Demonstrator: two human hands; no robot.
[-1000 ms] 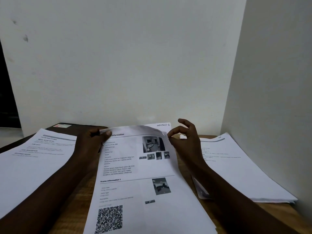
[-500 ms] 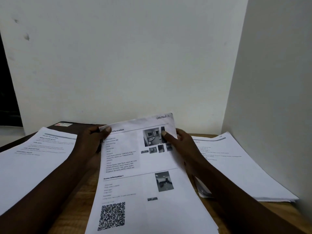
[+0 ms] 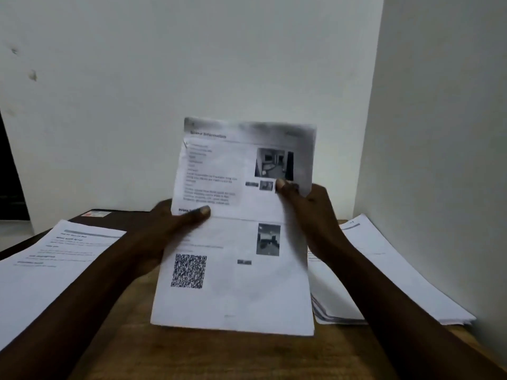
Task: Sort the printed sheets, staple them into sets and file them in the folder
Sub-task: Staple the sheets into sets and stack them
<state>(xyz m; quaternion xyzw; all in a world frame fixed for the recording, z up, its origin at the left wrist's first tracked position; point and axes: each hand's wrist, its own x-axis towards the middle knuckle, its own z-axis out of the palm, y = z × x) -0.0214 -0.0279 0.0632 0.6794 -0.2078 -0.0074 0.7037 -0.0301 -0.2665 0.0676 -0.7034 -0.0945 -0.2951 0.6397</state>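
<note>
While a white wall (image 3: 192, 64) fills the far side and a pale panel (image 3: 439, 133) closes off the right, the wooden table (image 3: 219, 355) runs beneath your forearms. On its left lies one pile of printed sheets (image 3: 49, 259), and on its right lies another pile (image 3: 384, 270) with its near edges fanned out. A dark flat thing (image 3: 123, 218) sits at the far left behind the left pile.

Between the piles you hold a set of printed sheets (image 3: 241, 283) up in front of you, tilted nearly upright. Whether its near edge touches the wood cannot be told.

Your left hand (image 3: 167, 229) grips the set's left edge, thumb pressed across the front and fingers behind. Your right hand (image 3: 310, 207) pinches the right edge higher up, thumb on the small photos.

A QR code (image 3: 189, 270) shows on the lower left of the top page. The print is blurred.
</note>
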